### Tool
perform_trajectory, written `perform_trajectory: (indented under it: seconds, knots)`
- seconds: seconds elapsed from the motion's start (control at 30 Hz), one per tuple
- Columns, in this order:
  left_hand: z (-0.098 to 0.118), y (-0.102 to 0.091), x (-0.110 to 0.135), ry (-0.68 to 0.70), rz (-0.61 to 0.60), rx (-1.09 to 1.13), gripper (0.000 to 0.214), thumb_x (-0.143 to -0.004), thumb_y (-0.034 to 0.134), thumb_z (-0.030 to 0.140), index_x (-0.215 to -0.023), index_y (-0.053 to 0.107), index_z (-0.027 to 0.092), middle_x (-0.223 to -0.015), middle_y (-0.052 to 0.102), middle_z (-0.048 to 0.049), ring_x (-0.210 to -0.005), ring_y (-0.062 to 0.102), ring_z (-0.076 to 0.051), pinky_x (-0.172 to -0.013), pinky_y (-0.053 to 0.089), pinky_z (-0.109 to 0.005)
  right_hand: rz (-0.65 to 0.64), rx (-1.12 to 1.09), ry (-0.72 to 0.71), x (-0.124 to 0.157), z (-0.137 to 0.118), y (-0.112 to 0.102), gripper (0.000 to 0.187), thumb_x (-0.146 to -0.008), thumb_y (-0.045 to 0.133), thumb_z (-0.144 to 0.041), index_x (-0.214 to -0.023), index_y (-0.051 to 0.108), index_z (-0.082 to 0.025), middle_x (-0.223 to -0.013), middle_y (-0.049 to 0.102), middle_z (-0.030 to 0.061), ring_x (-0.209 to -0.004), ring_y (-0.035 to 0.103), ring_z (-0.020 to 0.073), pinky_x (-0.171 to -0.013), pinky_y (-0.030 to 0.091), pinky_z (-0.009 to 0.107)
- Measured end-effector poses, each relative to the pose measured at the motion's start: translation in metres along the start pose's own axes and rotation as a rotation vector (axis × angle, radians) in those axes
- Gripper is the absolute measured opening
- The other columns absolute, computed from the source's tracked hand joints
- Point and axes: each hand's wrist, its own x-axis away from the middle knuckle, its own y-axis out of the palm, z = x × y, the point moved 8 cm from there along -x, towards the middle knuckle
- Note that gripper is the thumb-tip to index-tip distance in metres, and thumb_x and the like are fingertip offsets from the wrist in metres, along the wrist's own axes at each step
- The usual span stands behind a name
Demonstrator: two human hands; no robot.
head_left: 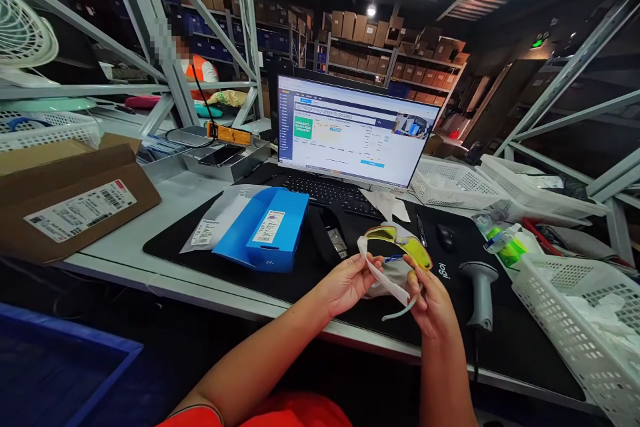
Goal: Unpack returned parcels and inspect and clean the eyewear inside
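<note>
Sunglasses (419, 252) with yellow mirrored lenses and pale temples are held over the desk mat's front part. My right hand (431, 299) grips them by the frame near the right lens, with one temple pointing down below the fingers. My left hand (346, 287) pinches a white strip (389, 281) at the glasses' left side; whether it is a wrapper or a sleeve on the temple I cannot tell. A small blue piece shows between the hands. Behind them lies a pale pouch or cloth (396, 270), partly hidden. Left of my hands is an open black case (327, 233).
A blue box (277, 230) rests on a clear plastic bag (213, 220). Behind stand a keyboard (330, 195) and monitor (350, 137). At right are a barcode scanner (480, 293), a mouse (445, 237) and white baskets (555, 310). A cardboard box (145, 193) sits left.
</note>
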Motion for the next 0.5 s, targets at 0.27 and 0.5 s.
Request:
perform_trajectory:
  seconds: [0.27, 0.5]
  knots:
    - [-0.021, 0.007, -0.008, 0.025, -0.032, -0.186, 0.032, -0.086, 0.074, 0.044, -0.087, 0.060, 0.015, -0.073, 0.060, 0.0019, -0.061, 0.058, -0.006, -0.078, 0.057, -0.027, 0.031, -0.020, -0.127, 0.001, 0.000, 0.001, 0.034, -0.077, 0.082, -0.039, -0.103, 0.069, -0.021, -0.056, 0.056, -0.0073, -0.037, 0.037, 0.0009, -0.038, 0.030, 0.013]
    - [-0.034, 0.009, -0.011, 0.030, -0.073, -0.777, 0.045, -0.082, 0.068, 0.058, -0.085, 0.060, 0.014, -0.062, 0.056, 0.0015, -0.046, 0.047, -0.008, -0.049, 0.042, -0.022, 0.203, -0.007, -0.340, -0.007, -0.023, -0.022, 0.047, -0.071, 0.084, -0.042, -0.108, 0.064, -0.021, -0.061, 0.061, -0.0072, -0.043, 0.048, 0.0058, -0.041, 0.037, 0.017]
